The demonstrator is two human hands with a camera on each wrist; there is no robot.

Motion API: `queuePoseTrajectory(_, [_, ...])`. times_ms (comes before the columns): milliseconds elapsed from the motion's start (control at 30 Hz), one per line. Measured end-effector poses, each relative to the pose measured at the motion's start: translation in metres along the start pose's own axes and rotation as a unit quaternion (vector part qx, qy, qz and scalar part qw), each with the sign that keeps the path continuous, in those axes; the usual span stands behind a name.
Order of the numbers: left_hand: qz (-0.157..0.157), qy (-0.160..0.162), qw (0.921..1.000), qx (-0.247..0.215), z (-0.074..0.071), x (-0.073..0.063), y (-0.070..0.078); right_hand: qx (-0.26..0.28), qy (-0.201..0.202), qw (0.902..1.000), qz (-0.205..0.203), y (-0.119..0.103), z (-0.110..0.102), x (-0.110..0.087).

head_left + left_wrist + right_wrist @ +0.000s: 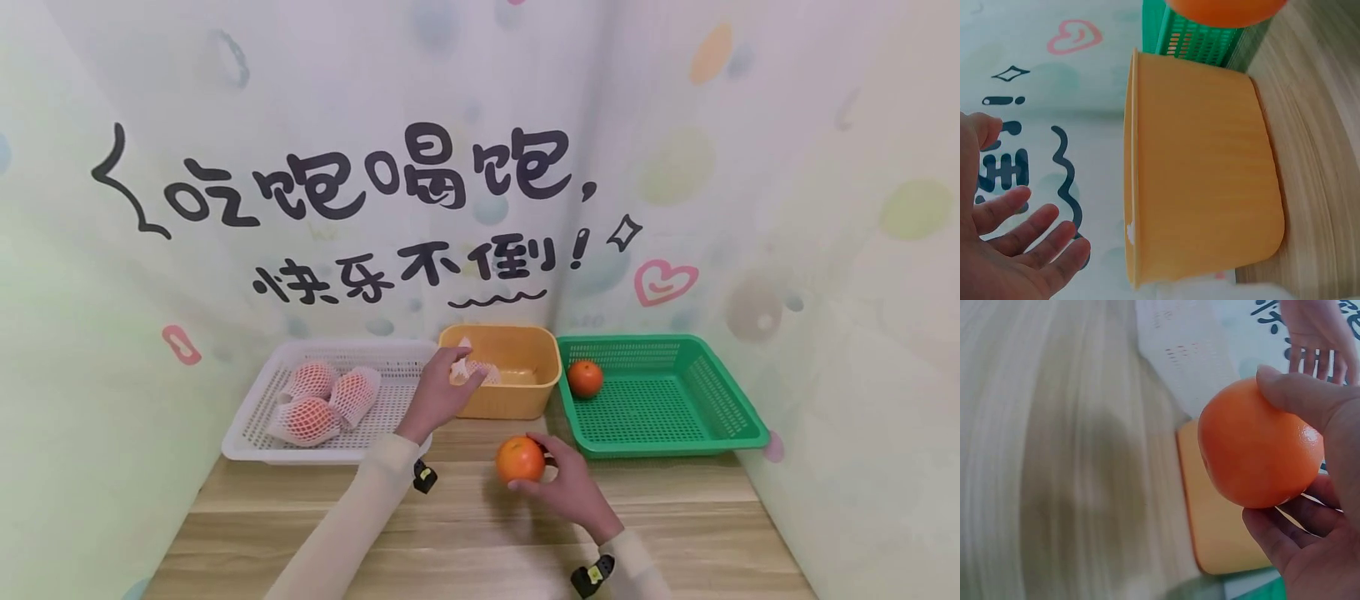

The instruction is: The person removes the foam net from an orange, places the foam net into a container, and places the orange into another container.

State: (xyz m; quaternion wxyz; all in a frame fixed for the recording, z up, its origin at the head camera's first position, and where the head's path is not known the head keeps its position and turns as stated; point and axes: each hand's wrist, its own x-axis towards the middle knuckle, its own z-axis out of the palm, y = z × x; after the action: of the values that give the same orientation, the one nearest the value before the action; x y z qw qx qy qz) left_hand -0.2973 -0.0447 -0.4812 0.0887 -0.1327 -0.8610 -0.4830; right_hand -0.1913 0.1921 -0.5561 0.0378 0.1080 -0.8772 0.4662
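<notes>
My right hand grips a bare orange above the wooden table, thumb on one side and fingers on the other. In the right wrist view the same orange looks smooth and unwrapped. My left hand hovers at the left rim of a yellow bin. Its fingers are spread and hold nothing, as the left wrist view of that hand shows. White foam netting lies inside the bin, partly hidden by the left hand.
At left stands a white basket with several fruits in foam nets. A green basket at right has one bare orange in its back left corner. A printed curtain stands behind them, above the wooden table.
</notes>
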Motion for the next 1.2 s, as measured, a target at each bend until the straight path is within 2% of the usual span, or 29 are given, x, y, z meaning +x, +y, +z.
queuePoseTrajectory(167, [0.006,-0.026,0.9996,-0.003,0.014,-0.013,0.003,-0.023,0.026,0.9993,-0.013,-0.002,-0.018,0.003])
queuePoseTrajectory(267, [0.026,-0.037,0.999,0.0,0.023,-0.02,0.002,-0.029,0.038,0.9987,-0.014,-0.005,-0.03,0.004])
queuePoseTrajectory(367, [0.056,-0.046,0.9972,0.018,0.033,-0.028,0.002,-0.037,0.05,0.998,-0.014,-0.006,-0.044,0.008])
queuePoseTrajectory(567, [0.085,-0.093,0.99,0.064,0.053,-0.042,0.004,-0.052,0.068,0.9963,-0.002,-0.002,-0.071,0.02])
queuePoseTrajectory(733, [0.126,-0.125,0.9799,0.092,0.072,-0.05,0.009,-0.05,0.08,0.9956,0.0,0.003,-0.092,0.033])
queuePoseTrajectory(1000, [0.187,-0.143,0.9632,0.13,0.109,-0.053,0.022,-0.068,0.067,0.9952,0.018,0.02,-0.114,0.056])
queuePoseTrajectory(1200, [0.247,-0.156,0.9391,0.181,0.131,-0.051,0.031,-0.078,0.052,0.9946,0.044,0.034,-0.129,0.071])
